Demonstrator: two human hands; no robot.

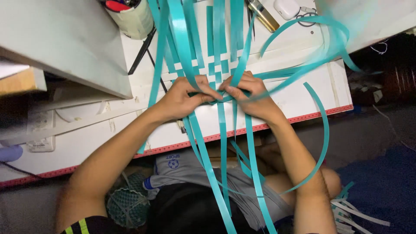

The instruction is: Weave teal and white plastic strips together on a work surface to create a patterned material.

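Note:
Several long teal plastic strips (pixel 222 65) lie woven together on a white table (pixel 303 93), their loose ends hanging over the red-edged front rim onto my lap. My left hand (pixel 184 97) pinches strips at the near edge of the weave. My right hand (pixel 249 93) grips strips right beside it, fingertips nearly touching the left. One curved strip (pixel 323 130) arcs out to the right of my right forearm. More strips sweep up and right, blurred.
A cylindrical pen cup (pixel 130 17) stands at the table's back left beside a grey slanted panel (pixel 65 43). A gold lighter-like object (pixel 263 15) and a white case (pixel 287 8) lie at the back. White strips (pixel 355 214) lie on the floor right.

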